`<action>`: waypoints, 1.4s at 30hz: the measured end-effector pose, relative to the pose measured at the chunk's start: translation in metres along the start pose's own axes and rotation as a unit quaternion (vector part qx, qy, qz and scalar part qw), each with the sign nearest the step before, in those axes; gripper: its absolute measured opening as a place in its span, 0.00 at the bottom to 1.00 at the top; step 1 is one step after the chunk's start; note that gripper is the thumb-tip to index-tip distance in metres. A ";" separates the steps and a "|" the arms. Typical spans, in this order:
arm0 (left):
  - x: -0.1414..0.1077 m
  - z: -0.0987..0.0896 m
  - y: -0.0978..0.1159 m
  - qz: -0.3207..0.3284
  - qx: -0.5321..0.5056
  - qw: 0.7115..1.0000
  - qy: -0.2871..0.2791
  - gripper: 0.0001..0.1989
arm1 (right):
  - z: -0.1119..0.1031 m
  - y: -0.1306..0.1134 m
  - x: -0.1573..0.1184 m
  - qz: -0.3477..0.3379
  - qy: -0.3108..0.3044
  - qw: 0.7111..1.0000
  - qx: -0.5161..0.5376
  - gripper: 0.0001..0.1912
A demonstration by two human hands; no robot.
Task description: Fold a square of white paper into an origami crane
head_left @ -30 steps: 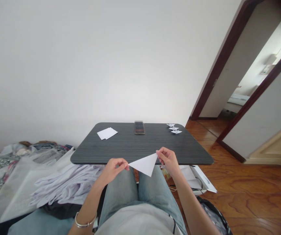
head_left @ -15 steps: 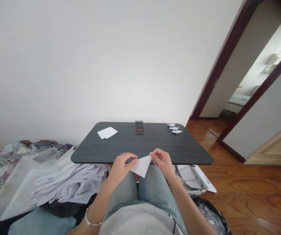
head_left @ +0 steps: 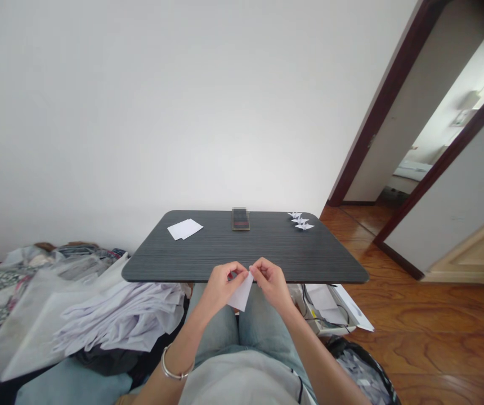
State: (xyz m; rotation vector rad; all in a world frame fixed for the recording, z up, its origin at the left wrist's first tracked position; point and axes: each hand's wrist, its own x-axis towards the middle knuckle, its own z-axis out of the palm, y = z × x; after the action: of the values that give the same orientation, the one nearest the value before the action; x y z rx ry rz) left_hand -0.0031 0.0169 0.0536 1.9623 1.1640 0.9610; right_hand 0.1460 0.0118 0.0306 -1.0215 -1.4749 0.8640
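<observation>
Black bag [head_left: 335, 350] of paper scraps [head_left: 362, 376]

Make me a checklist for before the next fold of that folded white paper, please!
Both hands holding: left hand and right hand pinch the folded white paper: ok.
Paper edges lined up: cannot tell, fingers hide them.
Spare white paper sheets on the dark grey wood-grain table: ok.
Three white origami cranes apart from those sheets: ok.
Silver bangle clear of the paper: ok.

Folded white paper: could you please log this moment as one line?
folded white paper | left grip pinching it | right grip pinching it
</observation>
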 end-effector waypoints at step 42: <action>-0.014 -0.019 -0.041 -0.097 -0.242 0.963 0.064 0.15 | -0.024 0.020 0.006 0.054 0.078 0.991 0.097 0.15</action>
State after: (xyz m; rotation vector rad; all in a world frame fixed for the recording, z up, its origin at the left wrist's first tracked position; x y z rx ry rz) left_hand -0.0411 0.0237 0.0267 1.3911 1.0454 1.1534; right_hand 0.1722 0.0248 0.0176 -1.0059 -1.1879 0.9636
